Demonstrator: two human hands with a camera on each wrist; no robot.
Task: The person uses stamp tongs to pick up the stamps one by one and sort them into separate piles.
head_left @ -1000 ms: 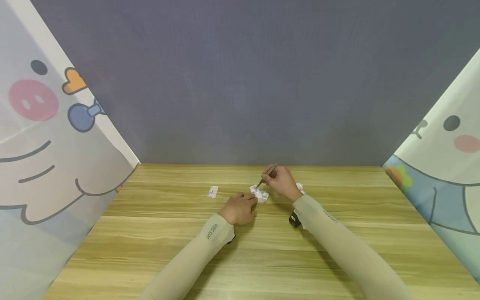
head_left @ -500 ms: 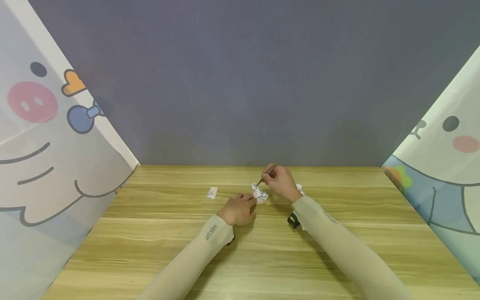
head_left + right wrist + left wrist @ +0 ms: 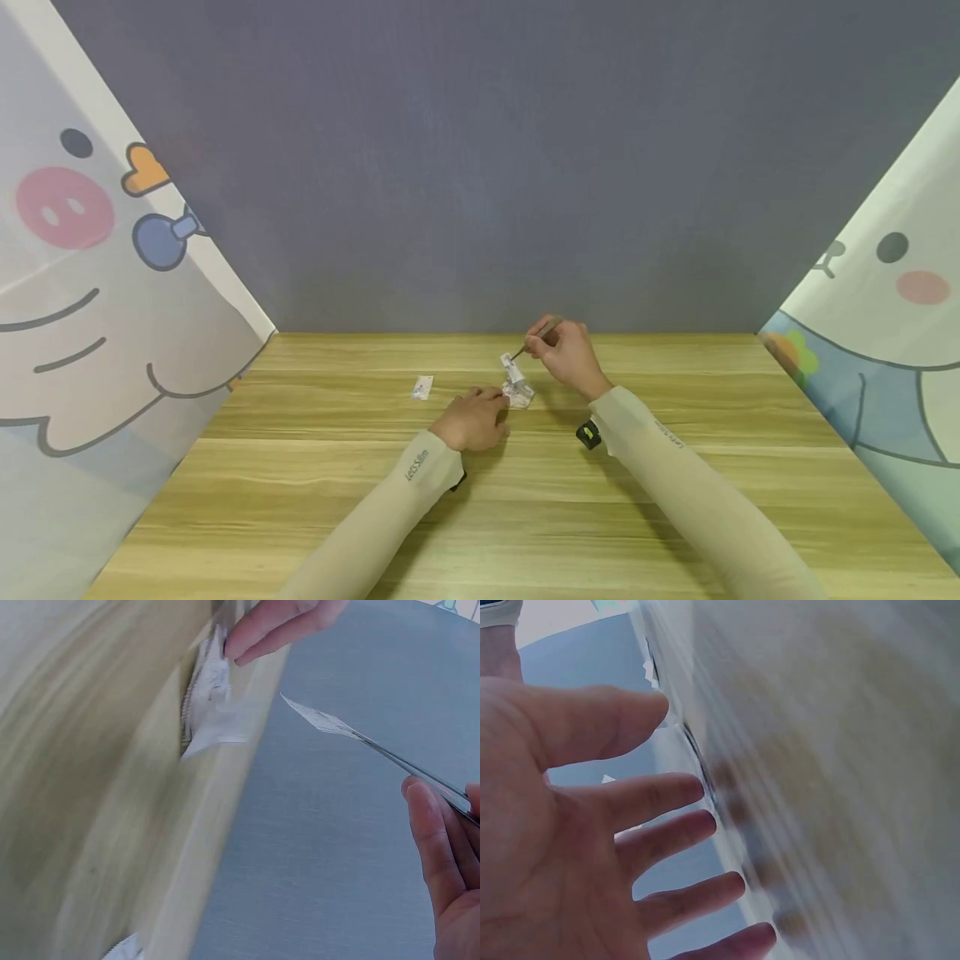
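Observation:
My right hand (image 3: 568,356) pinches a pair of tweezers (image 3: 412,769) between thumb and fingers. A small white printed packet (image 3: 322,721) hangs from their tips, raised off the table. Below it lies a small pile of similar packets (image 3: 517,396), some with serrated edges (image 3: 202,697). My left hand (image 3: 471,419) rests palm down beside this pile, its fingertips touching the near left edge. In the left wrist view, the fingers (image 3: 660,799) are fairly straight and spread, holding nothing.
A single flat packet (image 3: 422,387) lies on the wooden table (image 3: 360,467), left of the pile. Another white packet (image 3: 126,949) shows low in the right wrist view; in the head view, the right arm hides it. A grey panel (image 3: 480,167) stands behind the table.
The right hand has moved up and away with the tweezers, lifting one packet off the pile. The left hand has stayed almost where it was, beside the pile.

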